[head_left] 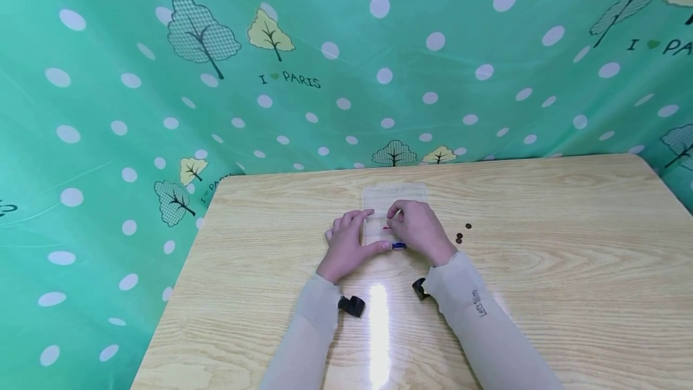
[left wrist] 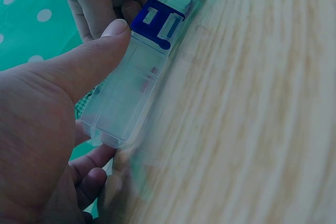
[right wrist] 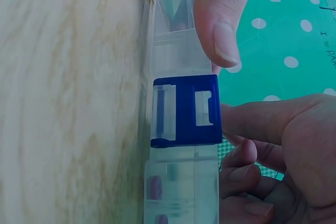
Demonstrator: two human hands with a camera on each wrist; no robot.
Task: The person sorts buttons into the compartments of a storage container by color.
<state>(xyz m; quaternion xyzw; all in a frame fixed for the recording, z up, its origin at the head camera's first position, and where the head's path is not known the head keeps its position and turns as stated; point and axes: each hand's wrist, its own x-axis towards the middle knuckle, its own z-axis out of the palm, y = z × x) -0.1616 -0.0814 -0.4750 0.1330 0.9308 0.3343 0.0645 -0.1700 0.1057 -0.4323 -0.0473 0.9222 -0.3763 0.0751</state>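
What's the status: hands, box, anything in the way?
Left hand touches the clear box. Right hand over it, grip unclear. Blue latch faces the person. Three brown discs off to its right, not in the way.

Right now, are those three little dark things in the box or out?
Out: the dark things lie on the table, right of the clear box.

Wears a light grey left sleeve (head_left: 307, 336) and a matching right sleeve (head_left: 491, 331), close-fitting along the forearm and slightly wrinkled near the wrist. Shows dark lettering (head_left: 479, 304) along the latter, beginning "Lets". Carries a compact black left wrist camera (head_left: 353, 306) and a black right wrist camera (head_left: 419, 289) with a touch of yellow. Has bare hands (head_left: 348, 247).
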